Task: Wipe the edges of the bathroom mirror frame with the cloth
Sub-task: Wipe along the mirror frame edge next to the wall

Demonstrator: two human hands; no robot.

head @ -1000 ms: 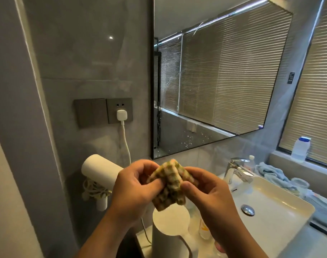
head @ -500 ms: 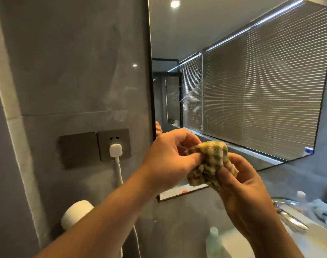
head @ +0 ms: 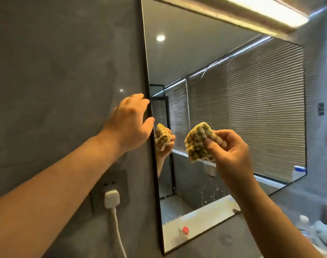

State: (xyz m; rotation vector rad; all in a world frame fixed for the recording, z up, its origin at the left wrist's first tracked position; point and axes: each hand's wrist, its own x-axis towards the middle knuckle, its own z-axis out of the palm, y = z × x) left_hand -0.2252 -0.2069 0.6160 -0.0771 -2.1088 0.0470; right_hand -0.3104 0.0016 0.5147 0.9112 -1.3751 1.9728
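head view: right hand (head: 231,151) pinches bunched cloth (head: 197,144) before the glass, off the frame (head: 149,101). left hand (head: 130,121) open, fingers on frame edge. risk: loose wad smears glass.

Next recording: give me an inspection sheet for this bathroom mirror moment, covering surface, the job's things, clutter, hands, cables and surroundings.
Surface: mirror glass shows water spots near its lower part; thin black frame runs down the left edge.
Job's things: green-and-yellow cloth, bunched, held apart from the glass and frame.
Clutter: clear bottle at lower right.
Hands: left hand rests on the frame's left edge, fingers relaxed; right hand pinches the cloth.
Cables: white plug in the grey wall socket, cord hanging down.
Surroundings: grey wall; lit strip light above the mirror.
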